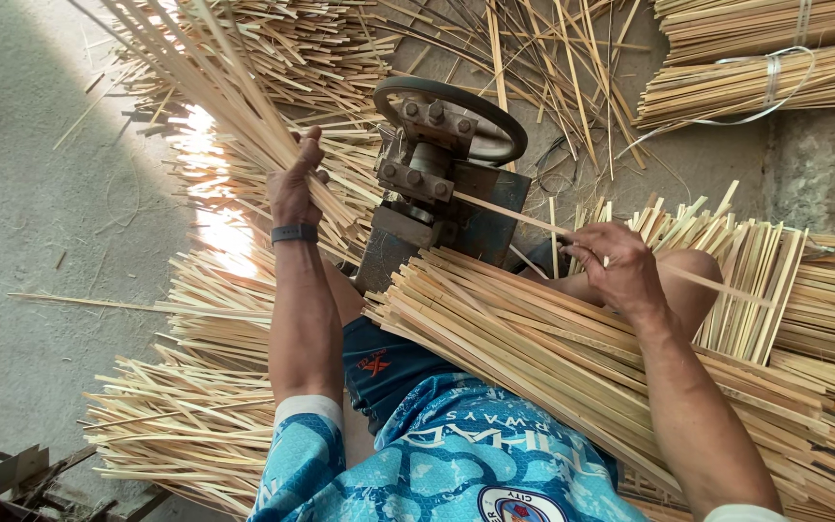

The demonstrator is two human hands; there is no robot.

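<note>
The left hand (294,184) is clenched around a thick sheaf of bamboo strips (207,82), which fans up and away toward the top left corner of the concrete floor (21,193); too many strips are in that sheaf to count. A dark band sits on the left wrist. The right hand (616,266) pinches one single bamboo strip (509,215) between thumb and fingertips, and the strip's far end touches the one metal splitting machine (432,188), a rusty bolted block with a round wheel (451,114) on top, standing on the floor between the person's knees. The single strip runs on past the hand to the right.

Across the lap lies one wide stack of cut strips (533,348), slanting from the machine's foot toward the bottom right corner. Loose piles of strips (186,396) cover the floor along the left side, and a further pile lies beyond the machine at the top. Two tied bundles (756,82) lie at the top right corner, bound with pale strapping. More stacked strips (765,280) stand just beside the right hand, near the right edge.
</note>
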